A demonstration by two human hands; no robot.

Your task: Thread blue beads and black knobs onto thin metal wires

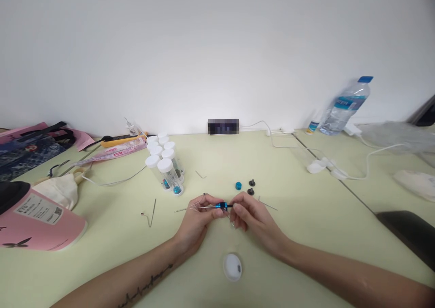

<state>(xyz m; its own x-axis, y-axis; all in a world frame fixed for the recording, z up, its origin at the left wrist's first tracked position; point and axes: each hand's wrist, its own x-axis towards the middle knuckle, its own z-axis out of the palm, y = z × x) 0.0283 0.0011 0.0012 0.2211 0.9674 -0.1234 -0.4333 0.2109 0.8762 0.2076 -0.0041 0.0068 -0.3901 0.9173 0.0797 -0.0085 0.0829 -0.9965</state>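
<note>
My left hand (pixel 195 219) is closed, its fingertips pinching a small blue metal fitting (pixel 220 205) with thin metal rods sticking out to the left. From the other side my right hand (pixel 254 213) grips the black end (pixel 230 206) of that fitting between thumb and fingers. A thin bent metal piece shows under the right fingers, partly hidden. Just beyond the hands lie a loose blue knurled part (pixel 238 186) and two black flanged pieces (pixel 252 182). Nearer to me is a round white cap (pixel 232 268) with a small dark bit inside.
Clear vials with white lids (pixel 166 165) stand grouped at the back left. Bent metal wires (pixel 152 215) and a small L-shaped key (pixel 200 175) lie about. A pink cup (pixel 64 228) is at left, a water bottle (pixel 346 106) at back right, a black object (pixel 408 235) at right.
</note>
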